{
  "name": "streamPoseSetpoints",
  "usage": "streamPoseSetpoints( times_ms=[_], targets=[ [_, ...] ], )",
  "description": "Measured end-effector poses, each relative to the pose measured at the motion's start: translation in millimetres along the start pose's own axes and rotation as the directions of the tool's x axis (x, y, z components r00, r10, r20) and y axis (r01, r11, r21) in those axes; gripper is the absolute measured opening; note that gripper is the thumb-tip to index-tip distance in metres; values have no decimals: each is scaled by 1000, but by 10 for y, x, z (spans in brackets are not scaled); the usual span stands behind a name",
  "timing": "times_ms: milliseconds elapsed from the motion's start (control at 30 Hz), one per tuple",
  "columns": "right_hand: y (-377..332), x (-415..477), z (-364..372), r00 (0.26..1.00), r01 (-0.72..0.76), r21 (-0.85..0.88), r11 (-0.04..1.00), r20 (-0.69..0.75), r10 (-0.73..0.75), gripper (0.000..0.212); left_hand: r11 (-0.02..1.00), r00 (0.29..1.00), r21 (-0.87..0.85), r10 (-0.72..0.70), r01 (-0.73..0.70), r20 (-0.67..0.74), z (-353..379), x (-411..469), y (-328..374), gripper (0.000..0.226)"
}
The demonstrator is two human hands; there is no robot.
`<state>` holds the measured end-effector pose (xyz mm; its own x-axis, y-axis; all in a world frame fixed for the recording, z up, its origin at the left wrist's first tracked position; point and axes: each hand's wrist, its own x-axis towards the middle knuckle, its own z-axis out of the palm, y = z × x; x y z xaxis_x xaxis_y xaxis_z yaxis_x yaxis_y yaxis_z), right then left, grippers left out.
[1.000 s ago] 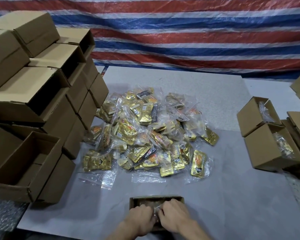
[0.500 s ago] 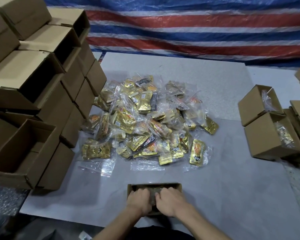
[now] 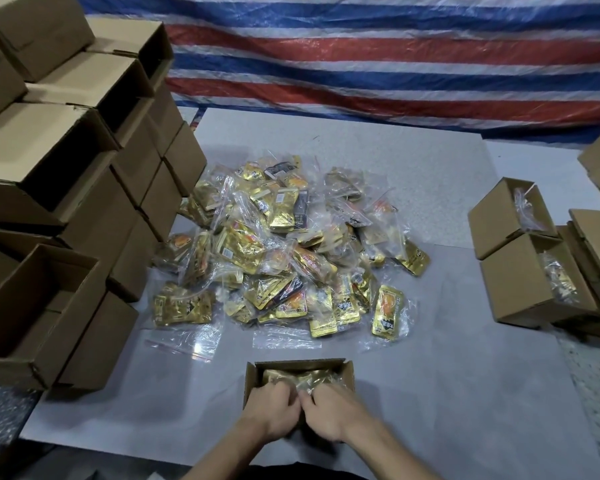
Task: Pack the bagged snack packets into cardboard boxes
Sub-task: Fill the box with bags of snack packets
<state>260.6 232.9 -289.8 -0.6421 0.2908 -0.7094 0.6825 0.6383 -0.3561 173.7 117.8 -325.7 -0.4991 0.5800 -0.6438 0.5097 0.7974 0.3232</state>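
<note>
- Bagged snack packets [image 3: 288,258], gold foil sachets sealed in clear zip bags, lie heaped at the middle of a grey sheet [image 3: 447,393].
- An open cardboard box [image 3: 350,375] sits at the sheet's near edge, directly in front of the person and apart from the heap. A filled bag [image 3: 291,374] of gold sachets lies inside it, close to the rim.
- The left hand [image 3: 272,408] and the right hand [image 3: 333,412] meet knuckles-up over the near side of the box. The fingers of both are curled down into the bag's crumpled plastic, gripping it.
- Two flat clear zip bags [image 3: 184,342] lie on the sheet between the heap and the box.
- A stack of empty boxes [image 3: 66,188] rises at the left, many tipped on their sides with dark mouths facing the heap. The nearest ones touch its edge.
- Two packed boxes [image 3: 513,271] stand one on the other at the right, plastic bags showing in their open mouths, with more cardboard behind them.
- A red, white and blue striped tarpaulin [image 3: 395,53] hangs across the background.
</note>
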Motion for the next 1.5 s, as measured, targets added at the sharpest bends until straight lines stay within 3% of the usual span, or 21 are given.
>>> streamPoseSetpoints(
  times_ms=[167,267,400,500,567,700,767,900,1067,1233,1333,1433,1500],
  targets=[
    [66,29,74,991,-46,16,999,129,43,58,991,959,81,79,-105,272,117,-85,20,66],
    [84,44,184,976,-62,17,998,212,57,63,982,934,135,80,-134,349,172,-105,18,81],
    [96,55,243,979,-25,8,1000,201,23,58,968,916,205,52,-144,399,183,-127,-19,109],
    [99,56,223,990,-38,-20,999,132,40,52,930,968,335,68,-149,241,196,-144,-2,74],
    [73,45,199,999,-41,-51,998,6,42,42,912,983,372,135,-172,124,186,-137,41,48],
    [20,31,133,975,-49,-101,994,-223,26,35,966,985,191,170,-173,31,177,-127,57,46],
    [40,54,142,989,-19,-103,994,-147,4,38,988,992,106,112,-117,51,198,-126,30,49],
    [108,97,240,989,-28,-104,994,143,43,47,983,992,161,69,-86,109,248,-94,-26,42],
    [58,163,251,990,-46,-136,990,127,63,43,929,988,350,80,-123,135,204,-60,-15,44],
    [78,73,206,997,8,-176,984,-74,-21,31,861,976,460,188,-219,112,174,-75,-6,36],
    [184,-53,67,982,95,-139,986,-148,-115,40,848,959,452,270,-278,85,153,-94,28,32],
    [395,-206,-88,971,232,-64,971,76,-227,31,825,940,455,323,-336,110,111,-107,36,33],
    [548,-297,-96,961,229,-131,965,188,-203,35,789,916,470,378,-395,135,100,-107,79,32]
  ],
)
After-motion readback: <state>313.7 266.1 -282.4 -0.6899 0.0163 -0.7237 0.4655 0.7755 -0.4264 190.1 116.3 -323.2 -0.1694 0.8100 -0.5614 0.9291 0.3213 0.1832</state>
